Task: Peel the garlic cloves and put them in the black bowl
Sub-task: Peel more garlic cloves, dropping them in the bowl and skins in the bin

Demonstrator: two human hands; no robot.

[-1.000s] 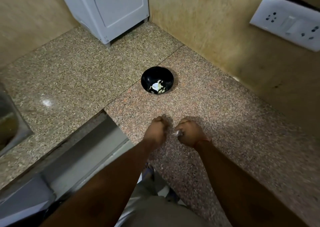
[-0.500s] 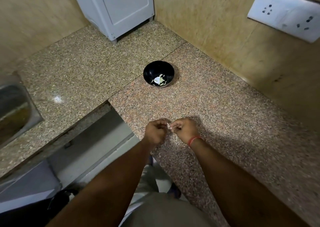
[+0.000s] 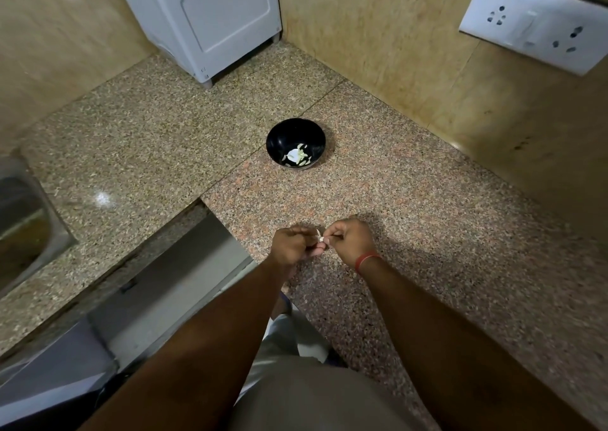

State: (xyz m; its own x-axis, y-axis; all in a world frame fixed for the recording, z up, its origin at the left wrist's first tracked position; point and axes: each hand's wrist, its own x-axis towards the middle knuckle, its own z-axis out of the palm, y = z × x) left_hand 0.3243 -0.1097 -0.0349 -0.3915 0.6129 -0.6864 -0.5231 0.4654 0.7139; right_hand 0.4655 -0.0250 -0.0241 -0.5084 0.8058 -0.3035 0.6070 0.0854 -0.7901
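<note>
Head view: left hand (image 3: 291, 244) and right hand (image 3: 350, 241) pinch one garlic clove (image 3: 320, 237) between them—likely so the skin tears away—held well short of the black bowl (image 3: 296, 142), where pale pieces lie.

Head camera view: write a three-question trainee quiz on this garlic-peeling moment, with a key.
1. True or false: the round black bowl on the speckled granite counter holds some pale garlic pieces.
2. Which wrist wears the red thread band? A left, B right.
3. Fill in: the left hand and right hand pinch a small whitish garlic clove ____ them.

Key: 1 true. 2 B. 3 between.
</note>
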